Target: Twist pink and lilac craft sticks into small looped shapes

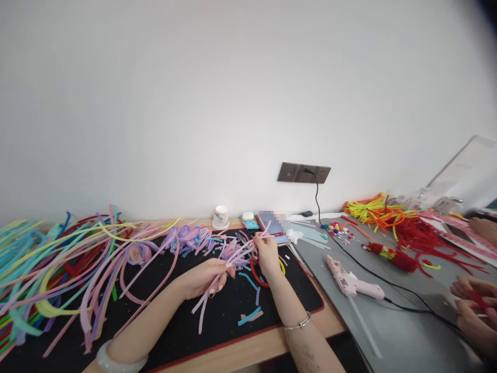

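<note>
Several pink and lilac fuzzy stems (201, 311) run between my two hands above the black mat (221, 336). My left hand (212, 277) is closed round their lower part, and their loose ends hang below it. Farther up, the fingers of my right hand (266, 251) pinch the same stems near their upper ends. A red ring (259, 281) lies partly hidden behind my right hand. Short blue stem pieces (249, 315) are scattered on the mat just below. Coiled lilac stems (186, 235) sit beyond my left hand.
Many long coloured stems (77, 274) cover the left side. A paper cup (221, 217) stands by the wall. On the grey table at right are a pink glue gun (349, 280) with a black cable, pompoms (337, 228) and red stems (423, 235). Another person's hands (476, 303) hold something red.
</note>
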